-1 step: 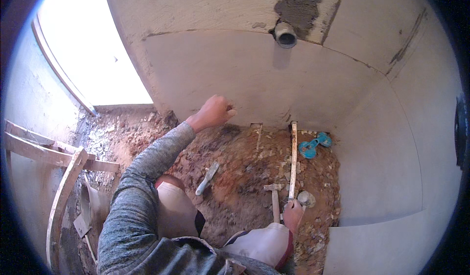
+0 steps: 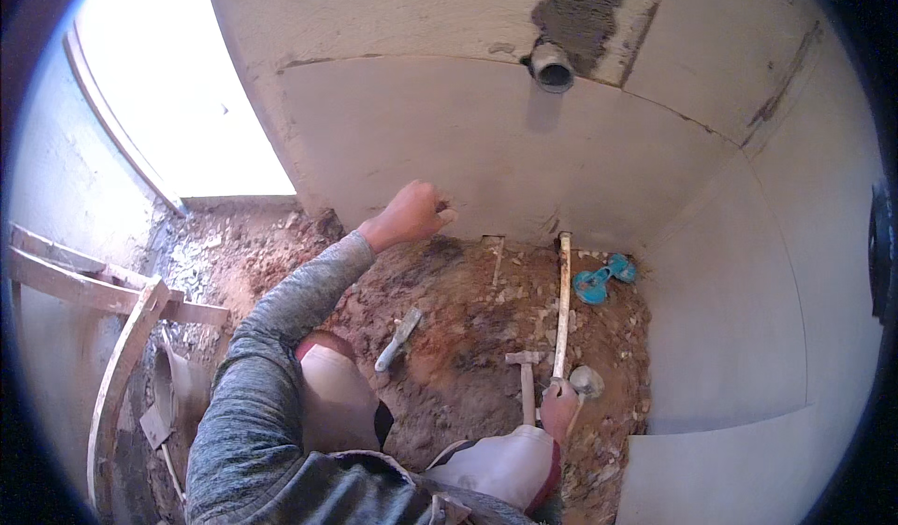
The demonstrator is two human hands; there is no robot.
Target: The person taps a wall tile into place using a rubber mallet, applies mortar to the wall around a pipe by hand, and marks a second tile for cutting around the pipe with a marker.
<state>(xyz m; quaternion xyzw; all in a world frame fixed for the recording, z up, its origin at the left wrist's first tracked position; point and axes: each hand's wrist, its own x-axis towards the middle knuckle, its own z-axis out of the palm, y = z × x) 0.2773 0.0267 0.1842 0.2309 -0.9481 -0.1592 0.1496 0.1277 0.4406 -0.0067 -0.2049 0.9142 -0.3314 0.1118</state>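
Observation:
My left hand [image 2: 409,216] is raised close to the lower part of the smooth wall panel, fingers curled; whatever may be in them is hidden. Low on the right, beside my knee, my right hand [image 2: 560,406] is closed at the near end of a narrow off-white pipe [image 2: 563,305], which runs from the wall's foot. Touching or just beside that hand is a mallet-like tool with a round pale head [image 2: 586,380] and a thin handle. A hammer [image 2: 526,375] lies left of the hand, its handle toward my knee. A scraper [image 2: 398,340] rests on the dirt between my knees and the wall.
A blue double suction cup [image 2: 603,279] lies by the wall's corner. A grey pipe stub [image 2: 551,69] juts from the wall above. Wooden boards [image 2: 122,338] and a bucket-like container [image 2: 183,387] stand at the left, below a bright opening [image 2: 187,86]. The ground is uneven, stony dirt [image 2: 440,413].
The view has shifted slightly, so the wall and pipe stub sit a little farther right. Both hands keep nearly the same pose; the thin handle beside my right hand shows more clearly.

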